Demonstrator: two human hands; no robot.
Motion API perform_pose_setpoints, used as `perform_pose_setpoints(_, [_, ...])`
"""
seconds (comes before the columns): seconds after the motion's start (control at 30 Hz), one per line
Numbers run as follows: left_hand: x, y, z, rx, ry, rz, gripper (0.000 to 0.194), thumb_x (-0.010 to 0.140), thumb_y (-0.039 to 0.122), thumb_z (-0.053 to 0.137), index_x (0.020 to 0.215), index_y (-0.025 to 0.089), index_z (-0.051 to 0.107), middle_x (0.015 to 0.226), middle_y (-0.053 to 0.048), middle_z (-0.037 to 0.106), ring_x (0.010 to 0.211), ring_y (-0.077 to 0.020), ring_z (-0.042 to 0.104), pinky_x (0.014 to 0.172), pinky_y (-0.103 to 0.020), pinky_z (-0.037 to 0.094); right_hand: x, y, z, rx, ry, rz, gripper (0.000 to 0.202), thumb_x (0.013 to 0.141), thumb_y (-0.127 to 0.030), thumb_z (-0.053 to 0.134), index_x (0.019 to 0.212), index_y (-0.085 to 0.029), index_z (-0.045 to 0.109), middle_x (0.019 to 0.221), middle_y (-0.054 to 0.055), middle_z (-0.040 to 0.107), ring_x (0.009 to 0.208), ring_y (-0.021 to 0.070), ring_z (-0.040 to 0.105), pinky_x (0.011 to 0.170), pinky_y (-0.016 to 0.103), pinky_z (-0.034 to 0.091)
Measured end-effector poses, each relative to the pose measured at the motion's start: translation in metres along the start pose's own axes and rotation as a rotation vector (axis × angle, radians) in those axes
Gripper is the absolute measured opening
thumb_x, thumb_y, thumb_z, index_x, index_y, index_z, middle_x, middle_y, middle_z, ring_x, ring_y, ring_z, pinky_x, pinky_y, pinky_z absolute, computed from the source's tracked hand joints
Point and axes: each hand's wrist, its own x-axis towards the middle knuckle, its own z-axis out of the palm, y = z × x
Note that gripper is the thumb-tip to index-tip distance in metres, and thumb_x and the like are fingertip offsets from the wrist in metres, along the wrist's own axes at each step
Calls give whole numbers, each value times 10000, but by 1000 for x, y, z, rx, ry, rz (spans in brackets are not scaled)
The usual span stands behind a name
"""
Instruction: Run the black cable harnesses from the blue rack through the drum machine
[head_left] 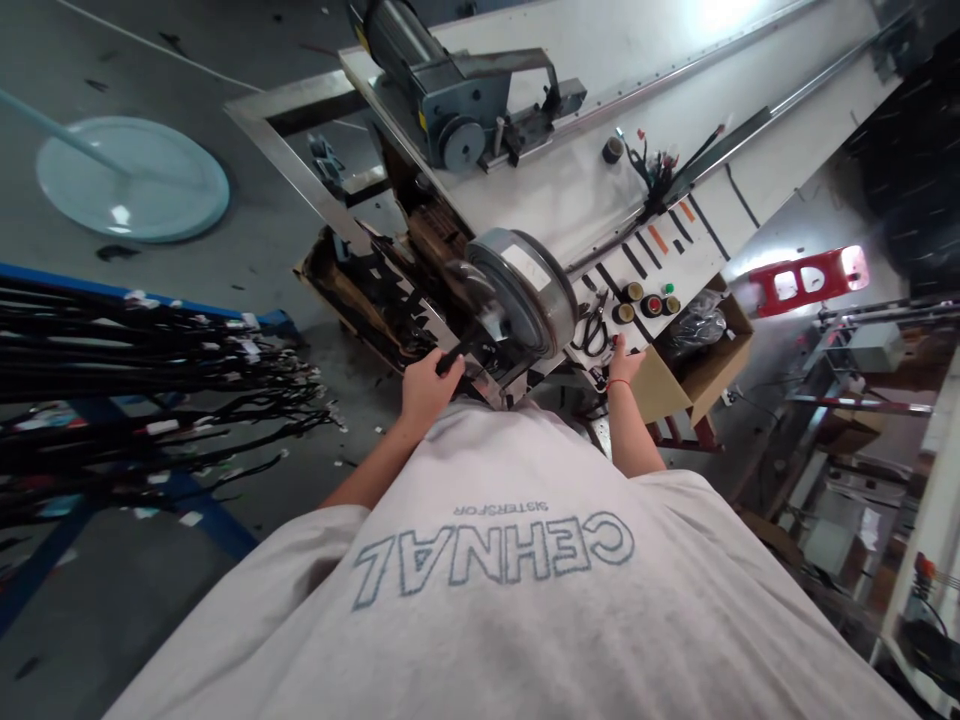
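One pair of scissors (596, 328); four clustered tape rolls (623, 313); one separate dark roll (613, 150); two orange strips (658, 239); one large wheel (525, 290); one red frame (810, 281); one round pale disc (172, 185).

Off-white T-shirt (480, 650) with short, loose sleeves (300, 550); large outlined blue-grey capitals (495, 553) across the chest read "CEHNAL", their edges rough like stitching; smaller grey lettering (501, 508) reads "SISTERSFOR"; soft creases mark the fabric; a thin red cord bracelet (619, 381) circles the right wrist (621, 387).
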Motion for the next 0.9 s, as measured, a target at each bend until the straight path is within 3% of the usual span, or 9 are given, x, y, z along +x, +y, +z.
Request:
perform_pose_setpoints(0.23, [7, -5, 9, 21, -12, -9, 304, 829, 450, 493, 757, 187, 626, 645, -52, 641, 655, -205, 606, 585, -262, 370, -3, -4, -2, 47, -3, 24, 735, 825, -490, 640, 1322, 2, 414, 1325, 277, 537, 1239, 251, 543, 1061, 328, 389])
perform_pose_setpoints(0.57, [5, -20, 7, -34, -8, -18, 284, 826, 441, 503, 783, 185, 616, 714, -56, 677, 687, -199, 620, 626, -262, 416, -6, -11, -6, 45, -31, -10, 656, 827, -522, 614, 1259, -49, 474, 1237, 239, 589, 1242, 274, 521, 1009, 364, 441])
perform_pose_setpoints(0.67, [8, -20, 6, -79, -8, 3, 296, 815, 456, 519, 832, 179, 623, 779, -68, 694, 736, -212, 636, 668, -276, 444, -2, -33, -15, 66, -129, -139, 600, 833, -456, 621, 1269, -64, 494, 1258, 255, 556, 1275, 301, 482, 1022, 420, 434])
perform_pose_setpoints(0.77, [11, -18, 7, -170, -51, 39, 335, 811, 493, 533, 875, 177, 624, 833, -72, 704, 787, -222, 648, 719, -292, 470, 7, -70, -18, 119, -291, -330, 532, 868, -423, 578, 1298, -119, 502, 1266, 218, 537, 1287, 289, 467, 990, 450, 454])
perform_pose_setpoints(0.9, [19, -13, 13, -372, -153, 82, 378, 886, 507, 440, 970, 176, 604, 805, -57, 702, 781, -203, 660, 773, -304, 498, 1, -147, 11, 141, -482, -457, 418, 911, -480, 520, 1198, -180, 563, 1074, 101, 613, 1101, 223, 585, 921, 406, 497])
